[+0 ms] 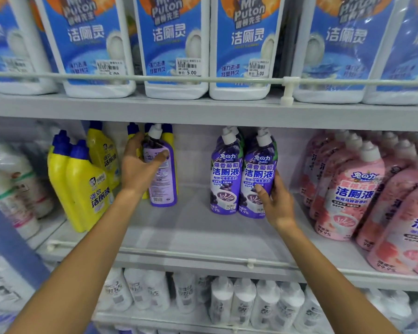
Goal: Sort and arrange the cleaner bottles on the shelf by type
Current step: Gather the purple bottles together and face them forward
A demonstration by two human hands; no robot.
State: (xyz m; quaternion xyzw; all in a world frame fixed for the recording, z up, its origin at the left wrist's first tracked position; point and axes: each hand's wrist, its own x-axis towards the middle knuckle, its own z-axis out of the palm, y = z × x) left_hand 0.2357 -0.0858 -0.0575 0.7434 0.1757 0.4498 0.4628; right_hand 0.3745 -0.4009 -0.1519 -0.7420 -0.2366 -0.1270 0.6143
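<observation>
On the middle shelf (198,227), my left hand (140,169) grips a purple cleaner bottle (162,186) turned back-label out, standing among yellow bottles with blue caps (82,189). To the right stand two rows of purple grape-label bottles, one fronted by a bottle (225,177) and the other by a bottle (260,174). My right hand (275,201) holds the right front bottle at its lower right side. Pink bottles (348,196) of the same shape fill the shelf's right end.
Large white jugs with blue labels (174,44) line the top shelf behind a wire rail (203,79). White bottles (227,300) fill the lower shelf. Blurred white bottles (17,189) stand at the far left. Bare shelf lies between the two purple groups and in front.
</observation>
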